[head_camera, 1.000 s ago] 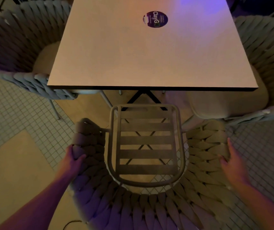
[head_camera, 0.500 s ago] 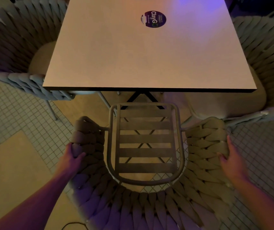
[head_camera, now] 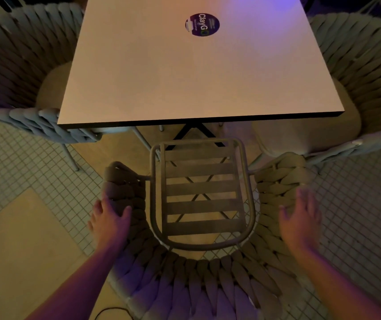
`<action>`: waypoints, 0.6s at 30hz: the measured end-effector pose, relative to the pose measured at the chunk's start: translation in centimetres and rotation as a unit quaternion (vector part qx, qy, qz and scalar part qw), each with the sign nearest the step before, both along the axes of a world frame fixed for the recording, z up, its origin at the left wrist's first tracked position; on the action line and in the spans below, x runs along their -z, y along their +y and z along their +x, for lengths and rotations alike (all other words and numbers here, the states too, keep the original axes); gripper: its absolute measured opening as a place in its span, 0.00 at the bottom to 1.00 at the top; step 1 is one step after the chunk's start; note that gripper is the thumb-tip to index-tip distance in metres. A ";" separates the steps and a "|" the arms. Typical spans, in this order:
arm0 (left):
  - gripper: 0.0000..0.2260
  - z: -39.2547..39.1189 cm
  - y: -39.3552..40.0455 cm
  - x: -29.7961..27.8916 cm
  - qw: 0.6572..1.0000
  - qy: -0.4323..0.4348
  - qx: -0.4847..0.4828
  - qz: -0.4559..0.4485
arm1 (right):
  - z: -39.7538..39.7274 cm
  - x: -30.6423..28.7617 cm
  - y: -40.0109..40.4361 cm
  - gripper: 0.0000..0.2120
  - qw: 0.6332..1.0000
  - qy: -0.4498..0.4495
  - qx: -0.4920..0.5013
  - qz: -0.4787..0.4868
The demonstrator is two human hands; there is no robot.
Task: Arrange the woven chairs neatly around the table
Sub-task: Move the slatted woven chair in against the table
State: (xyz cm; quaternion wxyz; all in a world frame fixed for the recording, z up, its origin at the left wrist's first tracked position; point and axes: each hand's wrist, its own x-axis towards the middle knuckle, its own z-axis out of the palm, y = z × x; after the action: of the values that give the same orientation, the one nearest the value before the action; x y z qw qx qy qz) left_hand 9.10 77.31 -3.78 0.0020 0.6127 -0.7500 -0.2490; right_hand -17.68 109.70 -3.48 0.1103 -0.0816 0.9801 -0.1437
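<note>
The near woven chair (head_camera: pixel 208 278) stands right in front of me, its slatted seat (head_camera: pixel 199 206) facing the square table (head_camera: pixel 184 88) and stopping just short of the table's front edge. My left hand (head_camera: pixel 108 220) lies on the chair's left arm with fingers stretched out and thumb apart. My right hand (head_camera: pixel 300 218) is over the right arm, fingers spread and slightly blurred, not gripping. A second woven chair (head_camera: pixel 11 54) is tucked in at the table's left side. A third (head_camera: pixel 365 65) sits at the right side, its seat cushion (head_camera: pixel 305 135) partly under the tabletop.
A round dark sticker (head_camera: pixel 202 24) is on the tabletop. The table's black cross base (head_camera: pixel 191 132) shows beneath its front edge. The floor is small white tiles (head_camera: pixel 23 169) with a plain beige slab (head_camera: pixel 18 250) at the left. A dark cable (head_camera: pixel 111 311) lies by the chair's foot.
The chair has slid slightly toward the table. Both hands, which gripped the chair's arms before, have loosened; the right hand has lifted with its fingers spread.
</note>
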 end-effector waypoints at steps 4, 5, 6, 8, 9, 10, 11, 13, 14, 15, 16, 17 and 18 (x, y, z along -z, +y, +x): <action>0.31 -2.1 3.6 -2.8 0.993 0.034 0.112 -0.004 | 1.7 -2.0 -0.3 0.28 0.997 -0.047 -0.055 -0.027; 0.30 -2.8 4.5 -3.4 0.989 0.054 0.134 0.017 | 1.8 -2.6 0.0 0.28 0.996 -0.060 -0.056 -0.037; 0.29 -3.9 5.6 -3.8 0.983 0.078 0.159 0.044 | 1.7 -3.2 0.8 0.29 0.996 -0.066 -0.049 -0.047; 0.26 -6.0 7.6 -4.7 0.972 0.092 0.199 0.087 | 1.3 -4.2 2.2 0.29 0.994 -0.072 -0.025 -0.077; 0.26 -7.3 9.0 -5.1 0.966 0.089 0.220 0.100 | 0.9 -4.7 3.2 0.28 0.993 -0.076 -0.012 -0.089; 0.25 -8.5 10.2 -5.6 0.962 0.086 0.235 0.110 | 0.6 -4.9 4.1 0.28 0.991 -0.088 -0.008 -0.096; 0.25 -9.8 11.6 -6.1 0.958 0.086 0.249 0.117 | 0.1 -5.1 5.3 0.27 0.989 -0.105 -0.004 -0.107; 0.25 -13.0 15.3 -6.9 0.947 0.088 0.280 0.131 | -0.7 -5.0 8.9 0.26 0.978 -0.151 0.028 -0.141; 0.25 -14.5 17.1 -7.2 0.941 0.089 0.294 0.141 | -0.9 -4.7 10.7 0.27 0.972 -0.175 0.046 -0.148; 0.25 -16.1 19.1 -7.4 0.933 0.088 0.311 0.160 | -1.2 -4.5 12.9 0.28 0.967 -0.197 0.065 -0.145; 0.24 -18.0 21.2 -7.6 0.923 0.084 0.328 0.185 | -1.6 -4.2 15.1 0.29 0.963 -0.217 0.079 -0.141; 0.24 -19.8 23.4 -7.7 0.913 0.082 0.340 0.210 | -2.0 -3.8 17.4 0.29 0.958 -0.235 0.088 -0.140; 0.23 -21.9 25.6 -7.9 0.905 0.084 0.350 0.228 | -2.7 -3.6 19.7 0.29 0.953 -0.251 0.094 -0.140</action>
State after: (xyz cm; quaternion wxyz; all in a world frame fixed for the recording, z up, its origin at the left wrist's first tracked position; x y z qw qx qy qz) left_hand -12.79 102.95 4.15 -0.1624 0.2712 -0.8360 -0.4484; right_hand -20.38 129.38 0.11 0.3265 0.0352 0.8939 -0.3051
